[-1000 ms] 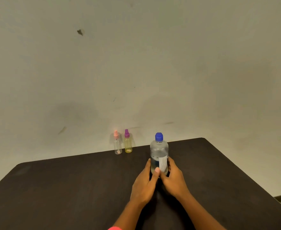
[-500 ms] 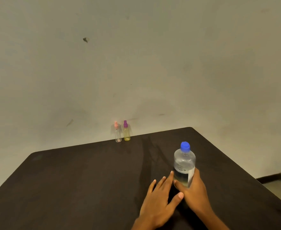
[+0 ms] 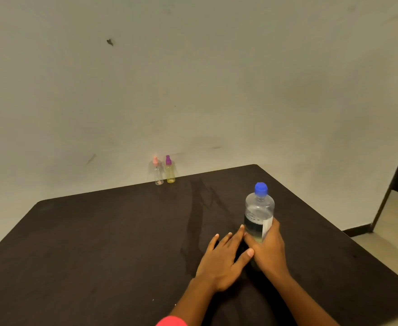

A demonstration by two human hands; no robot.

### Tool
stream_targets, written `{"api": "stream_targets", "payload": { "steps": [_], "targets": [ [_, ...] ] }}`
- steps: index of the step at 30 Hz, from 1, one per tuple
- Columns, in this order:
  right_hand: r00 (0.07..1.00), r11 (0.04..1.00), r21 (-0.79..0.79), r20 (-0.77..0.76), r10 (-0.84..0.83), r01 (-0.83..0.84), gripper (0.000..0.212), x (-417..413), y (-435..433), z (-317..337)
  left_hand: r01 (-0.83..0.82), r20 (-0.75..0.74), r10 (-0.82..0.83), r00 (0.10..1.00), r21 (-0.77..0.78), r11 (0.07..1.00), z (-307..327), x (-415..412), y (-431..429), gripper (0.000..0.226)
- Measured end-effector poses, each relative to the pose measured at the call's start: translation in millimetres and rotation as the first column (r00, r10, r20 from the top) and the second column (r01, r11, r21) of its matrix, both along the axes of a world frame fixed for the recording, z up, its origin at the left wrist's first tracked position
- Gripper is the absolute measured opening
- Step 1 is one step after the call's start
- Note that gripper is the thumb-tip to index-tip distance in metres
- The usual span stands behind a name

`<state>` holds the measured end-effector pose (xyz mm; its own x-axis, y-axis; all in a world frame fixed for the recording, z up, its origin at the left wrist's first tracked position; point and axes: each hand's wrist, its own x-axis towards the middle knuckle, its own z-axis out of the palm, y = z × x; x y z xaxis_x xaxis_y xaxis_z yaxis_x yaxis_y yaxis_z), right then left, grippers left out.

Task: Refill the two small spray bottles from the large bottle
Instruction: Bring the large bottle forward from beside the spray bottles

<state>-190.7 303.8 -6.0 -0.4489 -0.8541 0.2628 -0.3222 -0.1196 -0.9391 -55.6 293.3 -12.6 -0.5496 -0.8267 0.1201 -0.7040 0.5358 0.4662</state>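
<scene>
The large bottle (image 3: 259, 212), closed by a blue cap (image 3: 261, 188), was held upright near the right side of the dark bench (image 3: 99, 243). Its lower part was gripped by the right hand (image 3: 269, 250), fingers and thumb wrapped round it. The left hand (image 3: 221, 262) was laid out just beside it with fingers straight and spread, nothing held; whether its forefinger touched the bottle could not be told. The pink-capped spray bottle (image 3: 158, 172) and the purple-capped spray bottle (image 3: 170, 172) were stood side by side at the far edge, well apart from the hands.
</scene>
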Motion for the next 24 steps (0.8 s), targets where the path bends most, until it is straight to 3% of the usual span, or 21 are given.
{"api": "stream_targets", "payload": {
  "steps": [4, 7, 9, 12, 14, 18, 24],
  "targets": [
    [0.999, 0.996, -0.080, 0.015, -0.037, 0.038, 0.089, 3.0, 1.4, 4.4, 0.004, -0.069, -0.004, 0.998, 0.004, 1.000, -1.0, 2.2, -2.0, 0.062],
    [0.974, 0.921, -0.382, -0.166, -0.153, 0.079, 0.089, 14.0, 13.1, 7.2, -0.075, -0.361, 0.101, 0.927, 0.083, 0.994, 2.8, 5.4, -6.6, 0.057],
    [0.919, 0.867, -0.483, -0.385, -0.088, -0.120, 0.084, 26.1, 21.7, 4.4, -0.131, -0.577, 0.221, 0.786, 0.193, 0.972, 7.9, 11.0, -10.2, 0.059],
    [0.791, 0.822, -0.398, -0.603, 0.101, -0.408, 0.072, 46.4, 17.9, 1.2, -0.207, -0.671, 0.333, 0.663, 0.263, 0.942, 9.1, 27.6, -16.9, 0.065],
    [0.796, 0.841, -0.321, -0.573, 0.192, -0.435, 0.066, 56.9, 4.6, 2.7, -0.252, -0.676, 0.374, 0.635, 0.276, 0.927, 6.8, 42.2, -23.0, 0.068],
    [0.889, 0.897, -0.209, -0.339, 0.307, -0.389, 0.060, 74.3, -34.8, 7.6, -0.311, -0.712, 0.430, 0.554, 0.303, 0.901, 6.7, 68.4, -41.2, 0.072],
    [0.914, 0.918, -0.003, -0.100, 0.394, -0.396, 0.056, 102.6, -108.1, 2.5, -0.368, -0.715, 0.507, 0.482, 0.359, 0.857, 9.9, 83.8, -86.8, 0.082]
  ]
}}
